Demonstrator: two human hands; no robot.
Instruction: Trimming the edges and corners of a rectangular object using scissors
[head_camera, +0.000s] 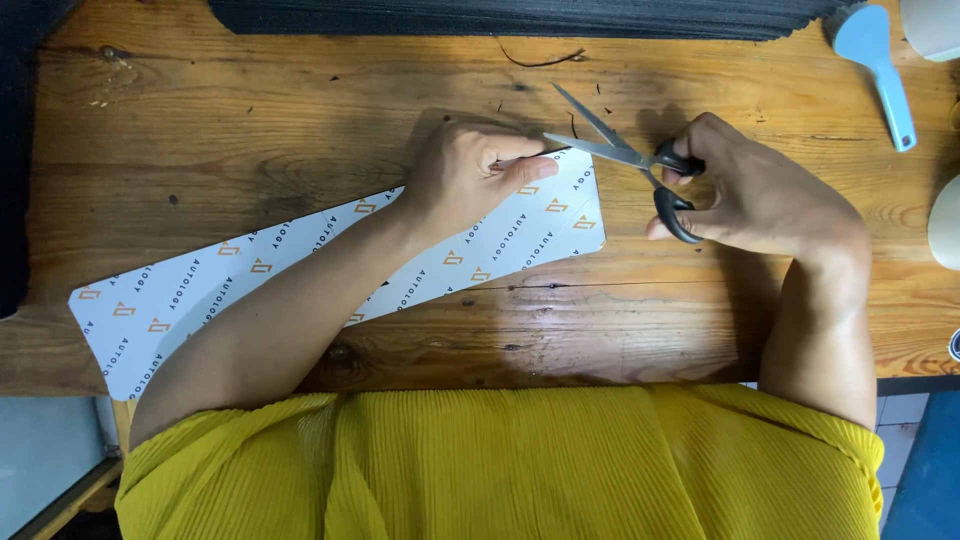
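Scissors (640, 160) sit in the right hand (760, 195), blades wide, pointing left at the long paper strip's (300, 265) right end; left hand (465, 180) presses it flat near the table's (200, 120) back edge

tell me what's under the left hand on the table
The left hand presses down on a long white printed card strip, which lies flat on the wooden table. The patch of strip beneath the palm is hidden.
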